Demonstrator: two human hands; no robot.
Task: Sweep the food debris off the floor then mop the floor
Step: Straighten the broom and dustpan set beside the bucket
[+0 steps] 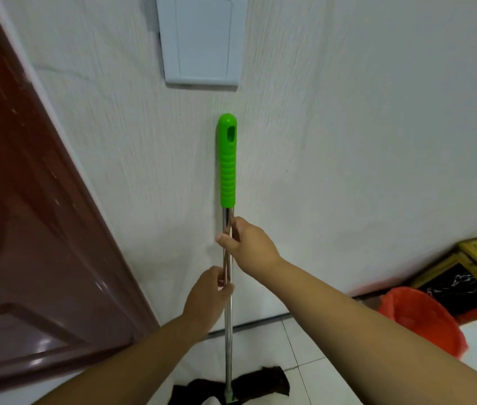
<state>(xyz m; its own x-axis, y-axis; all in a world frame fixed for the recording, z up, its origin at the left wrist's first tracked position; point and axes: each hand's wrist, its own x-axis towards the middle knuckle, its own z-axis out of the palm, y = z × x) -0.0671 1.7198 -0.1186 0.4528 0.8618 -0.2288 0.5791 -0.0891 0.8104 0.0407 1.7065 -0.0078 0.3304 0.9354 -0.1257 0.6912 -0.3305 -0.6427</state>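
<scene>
Upright steel mop [228, 317], green grip, dark cloth head.

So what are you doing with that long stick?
A person holds a mop with a shiny metal pole and green plastic grip upright near the white wall. The right hand grips the pole higher up, the left hand lower down. Its dark cloth head rests on the white tiled floor, beside an orange bin.

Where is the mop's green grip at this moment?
In the head view, centre frame, the green grip tops the steel pole against the white wall, just below the wall switch plate and above the right hand.
</scene>
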